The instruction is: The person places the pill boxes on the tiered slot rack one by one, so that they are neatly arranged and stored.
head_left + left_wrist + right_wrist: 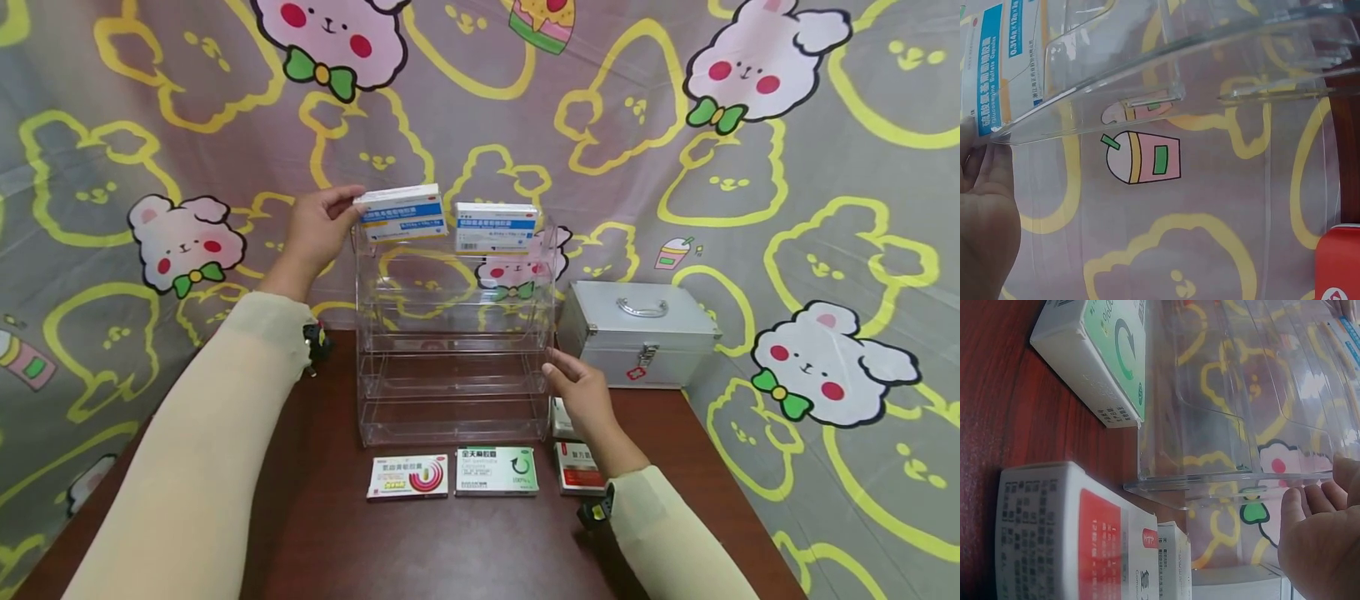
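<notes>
Atop the rack (455, 386), left hand (317, 229) grips box (405, 214)

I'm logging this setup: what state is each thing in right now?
Clear rack: upright
Left blue-and-white box: tilted, atop the rack
Right blue-and-white box: roughly level, atop the rack
Red-spiral box: face up on the table
Green-and-white box: face up
Red-and-white box: face up
Metal case: lid closed
Left hand: pinching the tilted box's end
Right hand: gripping the rack's side

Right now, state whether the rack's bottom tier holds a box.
No, the rack's bottom tier shows only the table through clear plastic.
</notes>
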The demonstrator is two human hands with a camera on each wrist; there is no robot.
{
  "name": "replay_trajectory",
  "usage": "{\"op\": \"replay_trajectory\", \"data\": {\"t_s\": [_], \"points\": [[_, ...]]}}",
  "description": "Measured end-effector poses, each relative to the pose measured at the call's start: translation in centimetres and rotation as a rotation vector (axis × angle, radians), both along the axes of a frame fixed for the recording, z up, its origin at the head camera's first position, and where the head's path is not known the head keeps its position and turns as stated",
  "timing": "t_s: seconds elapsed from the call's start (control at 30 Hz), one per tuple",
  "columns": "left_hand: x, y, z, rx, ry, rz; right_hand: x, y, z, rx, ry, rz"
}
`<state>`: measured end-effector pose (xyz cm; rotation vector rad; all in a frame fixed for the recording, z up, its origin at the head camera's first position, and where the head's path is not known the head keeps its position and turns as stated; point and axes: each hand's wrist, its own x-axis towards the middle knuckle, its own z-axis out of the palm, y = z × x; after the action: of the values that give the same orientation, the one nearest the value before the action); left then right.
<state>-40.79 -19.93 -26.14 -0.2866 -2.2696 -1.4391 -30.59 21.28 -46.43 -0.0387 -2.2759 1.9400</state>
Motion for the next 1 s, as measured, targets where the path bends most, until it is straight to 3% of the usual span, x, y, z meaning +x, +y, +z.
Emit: {"op": "replay_trajectory", "data": {"t_s": [0.2, 0.43, 1.0], "points": [[0.40, -0.25, 0.33, -0.140, -0.061, 0.006, 0.12, -0.03, 0.12, -0.005, 0.001, -0.005], [0.42, -0.42, 0.14, -0.189, -0.080, 0.006, 0.05, -0.01, -0.05, -0.006, 0.001, -0.006], [0.66, -0.02, -0.32, -0.088, -0.092, -0.007, -0.11, 0.07, -0.31, -0.017, -0.002, 0.009]]}}
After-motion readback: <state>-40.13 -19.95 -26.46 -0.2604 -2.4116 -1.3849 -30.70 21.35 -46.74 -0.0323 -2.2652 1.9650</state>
